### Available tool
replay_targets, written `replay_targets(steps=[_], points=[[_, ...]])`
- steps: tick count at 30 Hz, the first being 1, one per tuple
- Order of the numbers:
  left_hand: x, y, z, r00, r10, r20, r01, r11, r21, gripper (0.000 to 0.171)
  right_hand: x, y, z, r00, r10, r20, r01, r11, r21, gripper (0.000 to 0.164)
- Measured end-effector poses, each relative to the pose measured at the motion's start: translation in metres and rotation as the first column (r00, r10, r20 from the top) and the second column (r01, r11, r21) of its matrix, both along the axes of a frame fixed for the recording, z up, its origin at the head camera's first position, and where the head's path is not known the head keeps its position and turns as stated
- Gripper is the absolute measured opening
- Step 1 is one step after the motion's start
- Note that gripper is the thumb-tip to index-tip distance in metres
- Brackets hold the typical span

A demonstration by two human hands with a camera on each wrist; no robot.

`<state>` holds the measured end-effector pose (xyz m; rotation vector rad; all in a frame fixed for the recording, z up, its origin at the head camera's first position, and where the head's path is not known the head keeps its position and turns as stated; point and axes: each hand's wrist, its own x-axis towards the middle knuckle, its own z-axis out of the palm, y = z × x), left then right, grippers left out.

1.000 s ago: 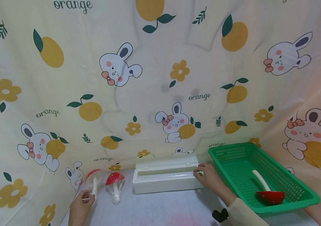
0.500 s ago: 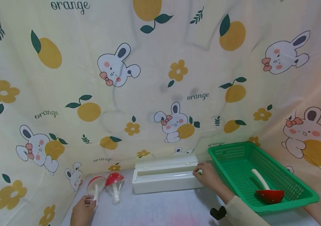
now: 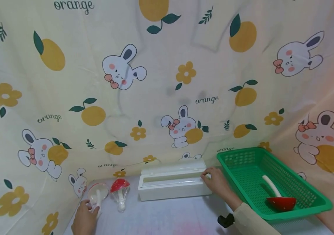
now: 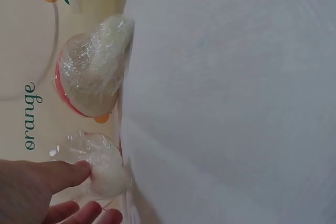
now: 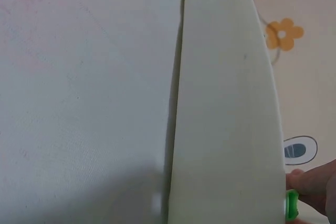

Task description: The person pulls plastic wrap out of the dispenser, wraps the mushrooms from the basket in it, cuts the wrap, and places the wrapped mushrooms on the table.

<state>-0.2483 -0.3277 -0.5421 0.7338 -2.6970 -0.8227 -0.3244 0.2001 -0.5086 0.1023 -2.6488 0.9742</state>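
Note:
A red-topped, white-handled ladle (image 3: 98,193), wrapped in clear film, lies at the table's back left with its pale hollow side toward me. My left hand (image 3: 84,217) is at its handle, thumb and fingers spread apart; in the left wrist view the thumb (image 4: 73,174) is at the film. Just to its right lies another film-wrapped ladle (image 3: 120,189), red with white dots. A long white cling film box (image 3: 173,193) stands with its lid up and film across its opening. My right hand (image 3: 217,182) pinches a small green slider (image 5: 292,204) at the box's right end.
To the right stands a green mesh basket (image 3: 243,160) holding an unwrapped red ladle (image 3: 281,204) with a white handle. Behind everything hangs a printed cloth (image 3: 155,98). White cloth (image 3: 167,218) covers the table in front of the box.
My left hand has set the left wrapped ladle down beside the other one and loosened its fingers from the handle. My right hand has stayed at the box's right end.

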Motion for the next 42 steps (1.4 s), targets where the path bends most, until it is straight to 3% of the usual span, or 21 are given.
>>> replay_targets(steps=[7,11,15,19,25,29,33,35,42], points=[[0.003,0.002,0.006,0.998,0.025,-0.064,-0.029,0.998,-0.057,0.047,-0.003,0.000,0.000,1.000,-0.005,-0.026,0.005,1.000,-0.012,0.005],[0.001,0.008,0.011,0.995,0.003,-0.101,-0.018,0.990,-0.139,0.037,-0.005,-0.001,0.000,1.000,-0.005,-0.031,0.004,1.000,-0.027,0.005],[-0.005,0.019,0.015,0.985,-0.063,-0.158,0.023,0.969,-0.245,0.031,-0.006,-0.001,0.001,1.000,0.001,-0.015,-0.001,0.998,-0.056,0.005],[-0.011,0.036,0.018,0.969,-0.139,-0.203,0.075,0.953,-0.294,0.028,-0.008,-0.001,0.001,1.000,0.003,0.010,-0.002,0.996,-0.084,0.005],[-0.025,0.064,0.023,0.939,-0.252,-0.234,0.160,0.922,-0.353,0.037,-0.012,-0.002,0.002,1.000,-0.008,0.026,0.010,0.995,-0.103,0.005],[-0.037,0.084,0.024,0.898,-0.348,-0.270,0.238,0.899,-0.366,0.040,-0.015,-0.001,0.002,0.999,-0.021,0.037,0.025,0.992,-0.123,0.007],[-0.047,0.105,0.027,0.817,-0.465,-0.342,0.344,0.868,-0.357,0.029,-0.017,0.001,0.000,0.999,-0.021,0.036,0.026,0.989,-0.147,0.009],[-0.050,0.114,0.029,0.788,-0.506,-0.350,0.393,0.852,-0.346,0.026,-0.018,0.002,-0.001,0.999,-0.017,0.034,0.022,0.988,-0.155,0.009],[-0.063,0.138,0.030,0.748,-0.586,-0.313,0.523,0.810,-0.267,0.022,-0.020,0.003,-0.002,1.000,0.014,0.008,-0.012,0.983,-0.185,0.009]])
